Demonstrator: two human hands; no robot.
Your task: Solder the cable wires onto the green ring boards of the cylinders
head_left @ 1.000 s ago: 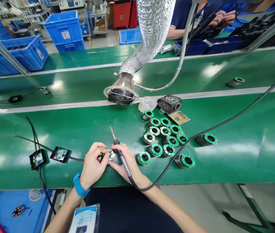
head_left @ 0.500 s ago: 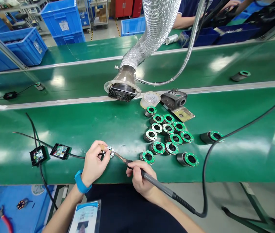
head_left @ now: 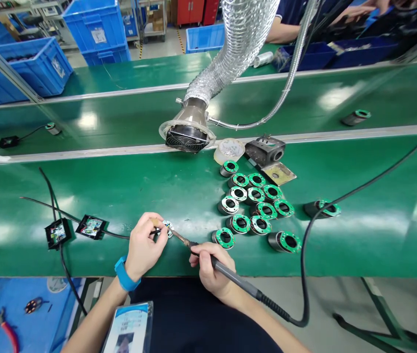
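Observation:
My right hand (head_left: 214, 272) grips the handle of a soldering iron (head_left: 238, 282). The iron's tip meets a small round board (head_left: 168, 228) with a pale face, just beyond my left fingertips. My left hand (head_left: 146, 245) is closed in a pinch on the end of a black cable (head_left: 118, 236) beside that board. A yellowish bit shows between thumb and forefinger; its kind is unclear. The cable runs left to an open black case with a circuit board (head_left: 91, 228). Another such case (head_left: 58, 234) lies beside it. My left fingers partly hide the round board.
Several metal cylinders with green ring boards (head_left: 260, 225) stand right of my hands. Behind them are a tape roll (head_left: 229, 151) and a metal bracket (head_left: 267, 151). A fume duct (head_left: 190, 130) hangs overhead. The iron's cord (head_left: 306, 264) loops at right. Red-handled cutters (head_left: 0, 328) lie lower left.
My right hand and the iron's cord have shifted slightly left, with the tip still at the round board. Parts on the strip behind the bench have moved left. My left hand keeps its pinch.

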